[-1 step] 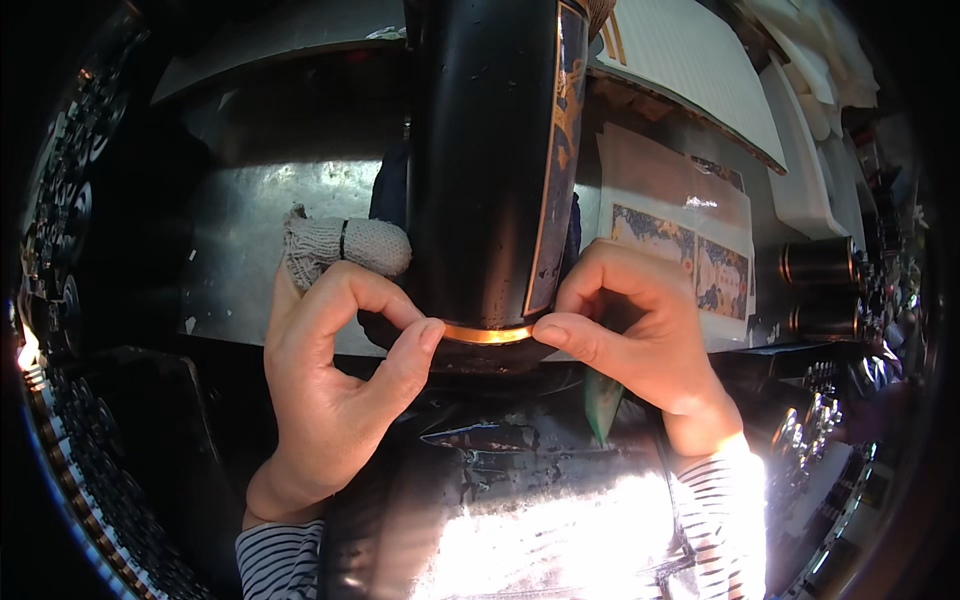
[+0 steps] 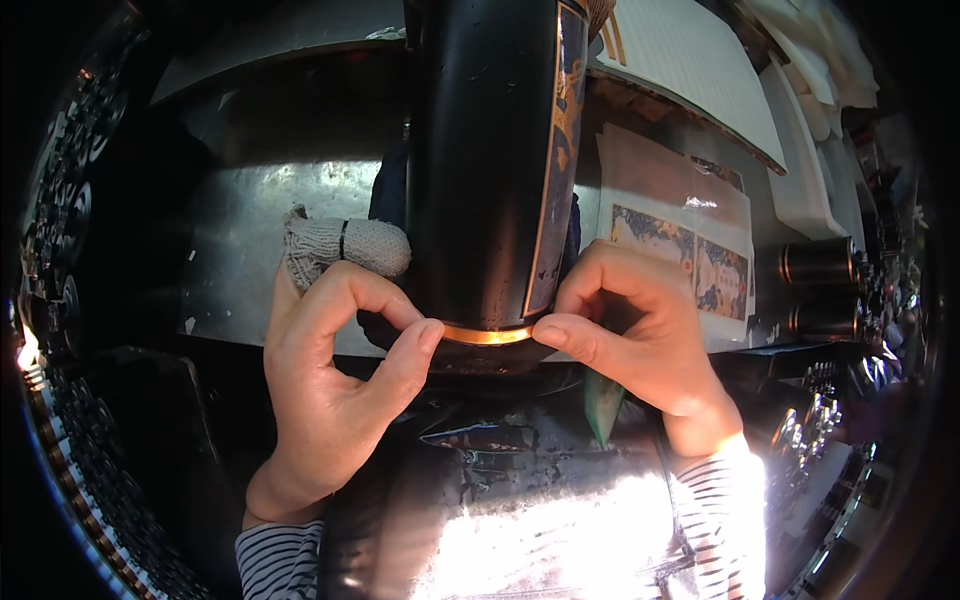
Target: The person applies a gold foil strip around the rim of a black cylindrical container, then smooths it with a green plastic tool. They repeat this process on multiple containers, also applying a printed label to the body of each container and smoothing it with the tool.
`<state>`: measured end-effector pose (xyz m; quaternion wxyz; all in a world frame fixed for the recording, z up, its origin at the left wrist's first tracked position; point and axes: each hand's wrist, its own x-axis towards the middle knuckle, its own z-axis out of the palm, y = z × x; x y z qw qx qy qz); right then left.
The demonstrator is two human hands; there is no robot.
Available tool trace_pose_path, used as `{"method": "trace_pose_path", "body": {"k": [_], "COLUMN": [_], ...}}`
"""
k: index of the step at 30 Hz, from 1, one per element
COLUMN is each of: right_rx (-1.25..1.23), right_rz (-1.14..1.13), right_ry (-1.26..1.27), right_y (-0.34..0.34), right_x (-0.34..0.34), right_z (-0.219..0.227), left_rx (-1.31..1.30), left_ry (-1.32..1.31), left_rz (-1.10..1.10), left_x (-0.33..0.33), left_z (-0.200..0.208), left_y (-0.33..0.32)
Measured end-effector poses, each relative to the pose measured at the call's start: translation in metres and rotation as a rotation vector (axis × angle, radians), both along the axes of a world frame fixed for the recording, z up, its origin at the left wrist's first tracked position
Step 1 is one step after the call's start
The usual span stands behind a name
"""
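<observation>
A large black cylinder (image 2: 475, 180), looking like a canister, lies with its near end toward me. Along its right side runs a gold-edged label (image 2: 552, 190) with a dark, gold-patterned print. A narrow shiny gold strip (image 2: 487, 337) curves across the cylinder's near end. My left hand (image 2: 335, 385) pinches the strip's left end between thumb and forefinger. One of its other fingers wears a grey knitted sleeve (image 2: 372, 246) bound with a black band. At the right end, my right hand (image 2: 640, 335) pinches the strip in the same way, its remaining fingers curled.
Dark blue cloth (image 2: 388, 190) shows beside the cylinder on the metal tabletop (image 2: 270, 200). Printed label sheets (image 2: 680, 250) lie to the right, below a white ribbed board (image 2: 700, 70) bearing gold strips. Smaller black canisters (image 2: 815, 262) lie farther right. A green pointed piece (image 2: 602, 405) hangs near my right wrist.
</observation>
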<state>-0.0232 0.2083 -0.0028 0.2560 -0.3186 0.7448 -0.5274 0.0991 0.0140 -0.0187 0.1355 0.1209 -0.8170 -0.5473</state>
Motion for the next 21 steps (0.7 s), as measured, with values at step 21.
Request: {"method": "trace_pose_path", "body": {"k": [21], "right_rx": [0.058], "right_rz": [0.044], "right_ry": [-0.009], "right_y": [-0.003], "right_x": [-0.001], "right_z": [0.003], "left_rx": [0.364], "left_ry": [0.2], "left_rz": [-0.117], "left_x": [-0.009], "left_z": [-0.032], "left_y": [0.003]}}
